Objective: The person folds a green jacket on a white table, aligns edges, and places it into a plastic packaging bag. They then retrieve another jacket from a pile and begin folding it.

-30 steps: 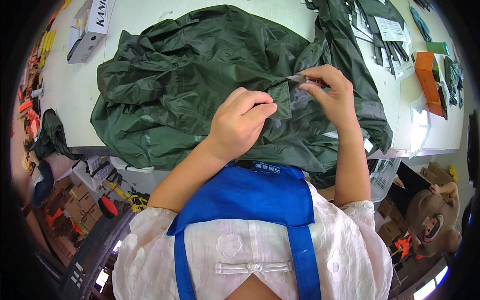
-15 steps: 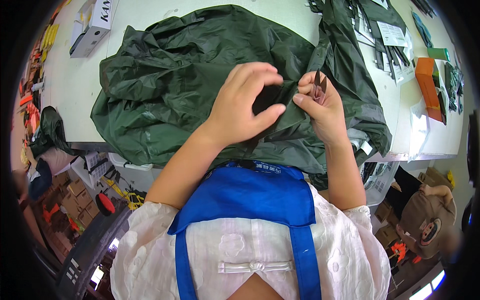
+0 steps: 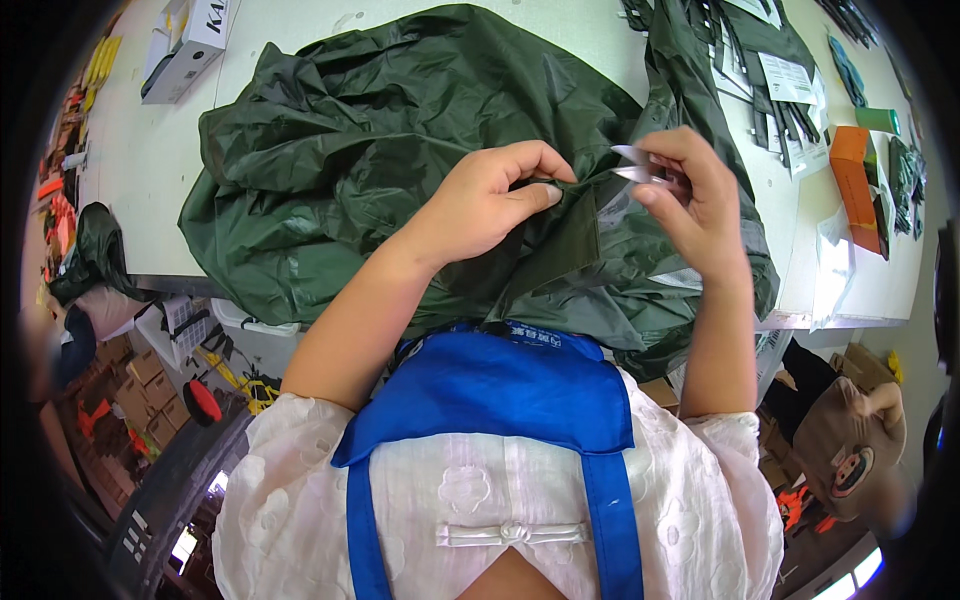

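Note:
A dark green, thin, shiny garment [image 3: 400,110] lies bunched across the table in front of me. My left hand [image 3: 497,195] pinches a folded edge of its cloth between thumb and fingers, near the middle of the heap. Thread snips [image 3: 632,170] sit in my right hand [image 3: 695,195], their two blades parted and pointing left toward the pinched edge. A small gap lies between blade tips and cloth. The snips' handles are mostly hidden by my fingers. Below my hands the cloth hangs over the table's near edge onto my blue apron [image 3: 490,390].
On the white table [image 3: 300,25], an open box [image 3: 190,50] stands at far left. At right are black straps with paper tags [image 3: 790,80], an orange box [image 3: 855,180] and a green roll [image 3: 878,120]. Other people [image 3: 850,435] sit at lower right and at left.
My right hand has let go of the cloth and moved right. The snips have swung from pointing up to pointing left. My left hand has closed on the cloth edge.

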`<act>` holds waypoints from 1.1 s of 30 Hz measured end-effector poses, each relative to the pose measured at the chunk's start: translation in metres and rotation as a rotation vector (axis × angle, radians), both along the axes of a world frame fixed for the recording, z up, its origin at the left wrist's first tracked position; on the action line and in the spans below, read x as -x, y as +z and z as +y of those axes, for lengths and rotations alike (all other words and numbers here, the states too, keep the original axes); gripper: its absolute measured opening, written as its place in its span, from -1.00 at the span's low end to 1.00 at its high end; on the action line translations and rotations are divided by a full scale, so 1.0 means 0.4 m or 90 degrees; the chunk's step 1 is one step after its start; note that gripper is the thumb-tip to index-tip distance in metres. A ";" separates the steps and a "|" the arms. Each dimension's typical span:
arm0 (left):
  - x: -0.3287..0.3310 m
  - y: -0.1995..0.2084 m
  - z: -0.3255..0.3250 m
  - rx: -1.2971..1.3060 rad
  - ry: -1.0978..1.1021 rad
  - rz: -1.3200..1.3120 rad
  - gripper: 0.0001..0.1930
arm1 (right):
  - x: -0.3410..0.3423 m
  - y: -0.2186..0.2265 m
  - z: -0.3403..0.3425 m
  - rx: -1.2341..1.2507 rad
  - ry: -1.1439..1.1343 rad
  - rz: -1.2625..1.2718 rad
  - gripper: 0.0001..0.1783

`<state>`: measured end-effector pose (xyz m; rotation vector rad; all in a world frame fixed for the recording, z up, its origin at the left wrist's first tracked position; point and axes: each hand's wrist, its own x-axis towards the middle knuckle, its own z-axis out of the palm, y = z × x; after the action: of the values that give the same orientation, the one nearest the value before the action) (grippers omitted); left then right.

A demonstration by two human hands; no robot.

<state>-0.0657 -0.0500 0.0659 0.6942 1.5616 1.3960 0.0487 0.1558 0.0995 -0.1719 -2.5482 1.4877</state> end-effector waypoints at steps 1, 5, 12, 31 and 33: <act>0.002 0.003 -0.001 0.002 -0.010 0.004 -0.84 | 0.016 0.018 0.008 -0.124 0.048 0.027 -0.67; 0.006 0.001 0.003 0.013 -0.023 -0.002 -0.84 | 0.063 0.071 0.025 -0.419 0.181 0.133 -0.71; 0.009 0.001 0.006 0.040 -0.035 -0.018 -0.83 | 0.073 0.087 0.024 -0.474 0.239 0.129 -0.72; 0.025 0.011 0.010 0.033 -0.049 0.042 -0.84 | 0.022 0.009 0.029 -0.239 0.083 0.078 -0.71; 0.024 0.015 0.010 0.033 -0.057 0.051 -0.84 | 0.032 0.030 0.025 -0.321 0.122 0.103 -0.71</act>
<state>-0.0754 -0.0461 0.0719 0.7874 1.6036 1.2719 0.0359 0.1656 0.1116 0.2585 -2.7617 0.8191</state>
